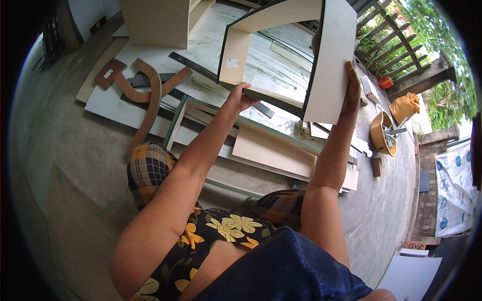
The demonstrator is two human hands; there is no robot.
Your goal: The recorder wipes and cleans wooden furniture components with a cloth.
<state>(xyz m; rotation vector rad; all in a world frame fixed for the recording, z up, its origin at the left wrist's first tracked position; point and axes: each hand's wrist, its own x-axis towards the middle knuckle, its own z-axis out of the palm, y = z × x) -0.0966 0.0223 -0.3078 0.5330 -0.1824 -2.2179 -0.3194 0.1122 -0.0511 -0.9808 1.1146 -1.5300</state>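
Note:
An open rectangular wooden box frame (334, 65), pale with dark green edges, is held up in front of me at a tilt. My left hand (243, 98) grips its lower edge near the left corner, thumb on top and the fingers partly hidden beneath. Against the outer face of its right side panel lies my right hand (353, 83), holding that side; its fingertips are partly out of sight. Under my arms a longer green-edged frame (175, 120) rests low down, with a pale board (271, 150) in it.
Curved brown strips (154, 95) and a brown block (110, 73) lie on a white board at left. A pale cabinet (155, 25) stands beyond. At right are a yellow basin (377, 133) with tools, an orange sack (404, 106) and a small wood block (376, 167).

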